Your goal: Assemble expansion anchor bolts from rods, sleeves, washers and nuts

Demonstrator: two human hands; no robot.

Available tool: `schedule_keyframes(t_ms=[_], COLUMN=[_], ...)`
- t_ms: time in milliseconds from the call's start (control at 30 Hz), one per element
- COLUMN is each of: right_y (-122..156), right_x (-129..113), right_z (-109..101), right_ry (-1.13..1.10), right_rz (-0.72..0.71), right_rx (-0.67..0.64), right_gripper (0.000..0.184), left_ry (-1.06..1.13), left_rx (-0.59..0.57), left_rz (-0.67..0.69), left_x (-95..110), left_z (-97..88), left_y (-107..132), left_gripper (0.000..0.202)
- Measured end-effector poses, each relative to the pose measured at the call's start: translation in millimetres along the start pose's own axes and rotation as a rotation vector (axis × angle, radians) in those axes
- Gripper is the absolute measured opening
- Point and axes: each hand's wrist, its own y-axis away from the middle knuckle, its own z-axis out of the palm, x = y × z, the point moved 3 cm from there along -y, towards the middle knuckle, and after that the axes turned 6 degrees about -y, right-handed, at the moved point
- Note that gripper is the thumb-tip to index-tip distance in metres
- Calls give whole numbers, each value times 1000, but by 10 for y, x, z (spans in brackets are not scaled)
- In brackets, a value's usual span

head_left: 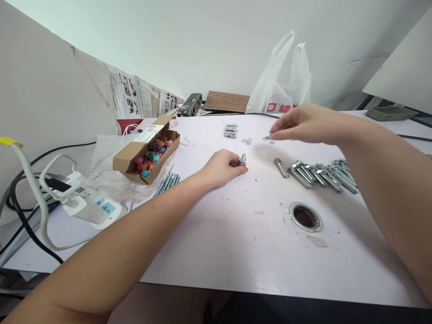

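Note:
My left hand (222, 168) is closed around an expansion bolt (242, 159), which stands upright with its threaded tip showing above the fingers. Farther back and to the right, my right hand (305, 122) has thumb and fingertips pinched together over a few small nuts or rings (272, 142); what is between the fingertips is too small to make out. Flat washers (248, 141) lie in a small group between the hands. Behind them sit several metal sleeves (231, 130) in a stack. Several assembled expansion bolts (317, 174) lie in a row below my right hand.
At left are a cardboard box (146, 180) of colourful capped items, bubble wrap (108, 155), slim metal rods (168, 183) and a white power strip (104, 211) with cables. A round table hole (305, 217) is at right front. A white plastic bag (280, 85) stands behind.

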Motion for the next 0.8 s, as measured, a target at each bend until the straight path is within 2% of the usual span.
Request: schedule_keyframes(t_ms=[100, 200, 467, 600, 733, 800], right_y=[96, 149, 150, 151, 156, 161], right_x=[-440, -612, -560, -614, -585, -570], right_z=[278, 444, 440, 511, 549, 539], right_ry=[-48, -36, -33, 43, 146, 147], right_rz=[-314, -443, -435, -423, -319, -342], right_rx=[-178, -244, -219, -147, -104, -81], right_gripper=[28, 24, 24, 24, 37, 46], left_ry=[-11, -22, -24, -14, -13, -21], left_rx=[10, 20, 29, 30, 26, 19], left_rz=[18, 24, 34, 35, 45, 29], left_x=[14, 5, -21, -9, 4, 9], left_z=[-14, -16, 8, 6, 1, -2], left_y=[17, 18, -2, 2, 6, 11], left_gripper=[24, 24, 25, 24, 26, 29])
